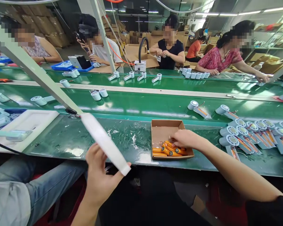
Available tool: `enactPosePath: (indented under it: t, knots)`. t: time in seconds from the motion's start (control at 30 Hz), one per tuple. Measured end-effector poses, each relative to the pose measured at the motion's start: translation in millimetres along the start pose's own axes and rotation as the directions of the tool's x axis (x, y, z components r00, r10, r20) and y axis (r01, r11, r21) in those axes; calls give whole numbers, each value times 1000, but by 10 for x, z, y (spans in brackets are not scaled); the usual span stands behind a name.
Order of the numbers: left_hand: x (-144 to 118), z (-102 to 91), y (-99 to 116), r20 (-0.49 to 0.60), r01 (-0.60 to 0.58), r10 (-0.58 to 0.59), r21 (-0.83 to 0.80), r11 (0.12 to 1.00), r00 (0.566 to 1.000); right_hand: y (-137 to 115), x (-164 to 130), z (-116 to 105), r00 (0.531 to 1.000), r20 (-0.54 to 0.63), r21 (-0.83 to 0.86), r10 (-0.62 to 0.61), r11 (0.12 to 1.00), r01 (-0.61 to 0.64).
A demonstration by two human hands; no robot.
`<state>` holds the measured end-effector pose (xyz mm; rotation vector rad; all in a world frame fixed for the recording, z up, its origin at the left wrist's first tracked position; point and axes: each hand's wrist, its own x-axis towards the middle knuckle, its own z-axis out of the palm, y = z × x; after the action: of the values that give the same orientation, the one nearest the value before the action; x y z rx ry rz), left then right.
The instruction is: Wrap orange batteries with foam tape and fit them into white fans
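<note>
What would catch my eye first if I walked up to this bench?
Likely the left hand near the bottom edge, holding a white tube slanted up over the green bench. To its right, the right hand reaches into a small cardboard box of orange batteries. Further right lies a cluster of round white parts with orange wiring, and people sit working across the belt.

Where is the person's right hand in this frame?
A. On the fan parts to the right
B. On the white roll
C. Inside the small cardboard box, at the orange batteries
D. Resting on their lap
C: the right hand reaches into the cardboard box, fingertips on the orange batteries.
</note>
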<state>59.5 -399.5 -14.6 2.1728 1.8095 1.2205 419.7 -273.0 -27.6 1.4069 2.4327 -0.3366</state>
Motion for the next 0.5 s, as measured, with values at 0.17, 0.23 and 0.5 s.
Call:
enactPosePath:
  t: [0.17, 0.23, 0.5]
  knots:
    - [-23, 326, -47, 176, -124, 108, 83, 989, 978, -110, 109, 69, 997, -70, 50, -21, 998, 25]
    - [-39, 427, -54, 181, -201, 172, 153, 968, 968, -60, 100, 46, 988, -152, 135, 21, 991, 0]
    - [7, 433, -18, 237, -417, 349, 378, 827, 907, -401, -239, -17, 627, -628, 776, 462, 315, 546]
